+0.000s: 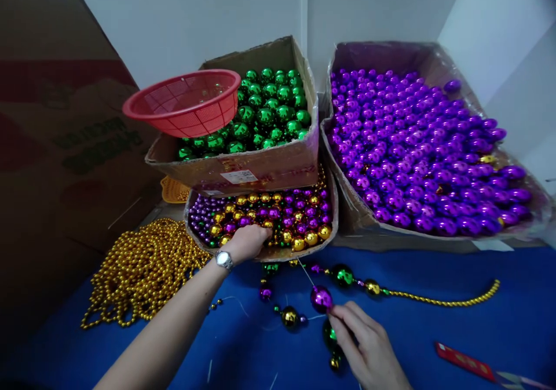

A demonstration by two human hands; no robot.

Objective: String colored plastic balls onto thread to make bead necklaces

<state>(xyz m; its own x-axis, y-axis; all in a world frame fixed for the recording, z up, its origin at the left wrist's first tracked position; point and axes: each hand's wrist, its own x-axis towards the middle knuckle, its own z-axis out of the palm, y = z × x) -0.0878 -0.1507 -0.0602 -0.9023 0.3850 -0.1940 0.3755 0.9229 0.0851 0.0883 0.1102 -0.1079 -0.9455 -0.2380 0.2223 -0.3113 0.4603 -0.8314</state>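
Note:
My left hand [248,241] reaches into a low cardboard box [269,255] of mixed purple, gold and green beads, fingers curled among the beads at its front edge; a watch sits on that wrist. Whether it grips a bead is hidden. My right hand [367,346] rests on the blue table surface [434,332], fingers pinching a thin string beside a purple ball [321,298]. The string carries a green ball [343,275], a gold ball [372,287] and a gold bead strand [447,301] running right. More strung balls [289,317] lie left of the hand.
A box of green balls [264,112] sits stacked over the mixed box, with a red mesh basket [186,101] on its left corner. A large box of purple balls [421,146] stands at right. A pile of gold bead strands [143,271] lies left. A red object [467,362] lies bottom right.

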